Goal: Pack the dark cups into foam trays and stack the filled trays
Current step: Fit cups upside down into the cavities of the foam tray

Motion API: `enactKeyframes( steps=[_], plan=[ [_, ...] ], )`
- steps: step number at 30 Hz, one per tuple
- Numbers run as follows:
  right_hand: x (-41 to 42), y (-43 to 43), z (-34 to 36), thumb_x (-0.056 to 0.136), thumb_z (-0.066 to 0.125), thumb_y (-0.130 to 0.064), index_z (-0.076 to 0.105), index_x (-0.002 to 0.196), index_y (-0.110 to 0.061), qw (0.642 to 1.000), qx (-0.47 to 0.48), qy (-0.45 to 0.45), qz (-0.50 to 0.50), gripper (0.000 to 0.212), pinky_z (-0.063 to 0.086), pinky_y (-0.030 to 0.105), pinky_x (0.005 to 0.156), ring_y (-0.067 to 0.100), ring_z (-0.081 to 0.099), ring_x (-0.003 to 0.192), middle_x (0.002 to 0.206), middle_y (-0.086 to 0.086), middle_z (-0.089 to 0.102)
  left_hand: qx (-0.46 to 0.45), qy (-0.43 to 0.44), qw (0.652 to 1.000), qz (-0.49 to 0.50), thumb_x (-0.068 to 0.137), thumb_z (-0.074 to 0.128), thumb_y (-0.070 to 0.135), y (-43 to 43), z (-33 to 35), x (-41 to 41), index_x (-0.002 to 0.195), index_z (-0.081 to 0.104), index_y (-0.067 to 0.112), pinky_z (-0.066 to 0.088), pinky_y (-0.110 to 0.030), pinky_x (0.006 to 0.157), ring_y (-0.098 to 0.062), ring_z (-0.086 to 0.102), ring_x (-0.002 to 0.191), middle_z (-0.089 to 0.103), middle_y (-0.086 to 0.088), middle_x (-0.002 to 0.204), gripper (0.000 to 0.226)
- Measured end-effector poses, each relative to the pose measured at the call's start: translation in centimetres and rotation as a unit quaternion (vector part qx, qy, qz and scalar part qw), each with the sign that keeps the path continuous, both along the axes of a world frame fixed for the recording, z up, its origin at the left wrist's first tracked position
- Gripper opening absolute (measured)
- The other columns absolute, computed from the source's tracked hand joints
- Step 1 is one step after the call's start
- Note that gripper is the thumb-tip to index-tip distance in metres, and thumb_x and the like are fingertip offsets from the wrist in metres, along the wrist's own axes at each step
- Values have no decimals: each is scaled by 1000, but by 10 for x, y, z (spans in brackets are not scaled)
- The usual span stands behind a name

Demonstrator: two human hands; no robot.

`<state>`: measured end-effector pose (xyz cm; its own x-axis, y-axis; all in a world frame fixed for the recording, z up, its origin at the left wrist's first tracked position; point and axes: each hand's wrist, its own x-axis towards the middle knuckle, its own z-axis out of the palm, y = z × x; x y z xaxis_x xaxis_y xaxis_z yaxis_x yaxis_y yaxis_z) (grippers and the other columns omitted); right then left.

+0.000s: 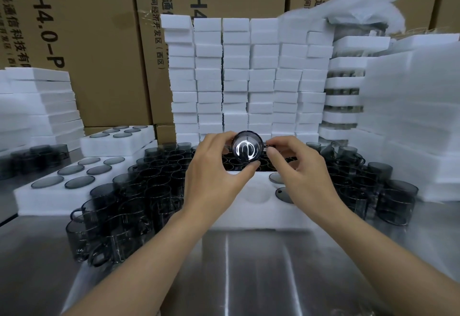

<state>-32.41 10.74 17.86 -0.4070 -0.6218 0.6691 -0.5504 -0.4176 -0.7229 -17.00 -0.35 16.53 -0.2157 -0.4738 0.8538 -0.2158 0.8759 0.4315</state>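
Note:
A dark smoked-glass cup [247,147] is held up in front of me with its round end facing the camera. My left hand [214,171] grips its body from the left. My right hand [298,169] pinches its handle side from the right. Below the hands lies a white foam tray [256,206] with round pockets; two pockets at its right hold cups [283,193], and one pocket in the middle shows bare. Several loose dark cups [129,206] crowd the table left, behind and right of the tray.
Two filled foam trays [49,191] [119,139] sit at the left. Tall stacks of white foam trays [236,79] stand behind, with cardboard boxes [87,42] beyond. More foam piles [410,116] rise at the right. The shiny metal table [249,278] lies near me.

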Motion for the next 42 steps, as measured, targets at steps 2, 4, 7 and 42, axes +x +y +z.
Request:
enactKeyframes(
  steps=[2,4,7,42],
  plan=[
    [-4,-2,0,106,65,-28,77,106,-25,1000,-10,-3,-1,12,62,28,72,14,71,93,97,-10,77,5,4,1000,-21,83,79,60,2,0,-1,136,62,36,53,-27,90,-2,57,117,57,25,119,61],
    [-9,-5,0,108,61,-29,78,104,-23,1000,-7,-11,3,18,57,20,72,9,73,95,95,-8,78,8,3,999,-47,83,77,63,4,1,-1,141,61,35,51,-23,87,0,57,116,56,26,121,67],
    [-13,-8,1,110,58,-30,79,101,-21,999,1,-42,16,24,52,18,68,5,71,87,89,-7,77,3,-7,997,-72,81,82,59,7,3,-1,146,57,37,44,-16,82,-1,58,112,54,26,122,74],
    [-1,-9,-1,93,53,-34,62,135,-26,968,66,-157,185,43,54,38,83,17,76,107,120,2,78,-102,-20,994,-20,88,83,41,9,5,4,142,63,27,44,-21,106,-8,58,124,66,15,131,59]
  ],
)
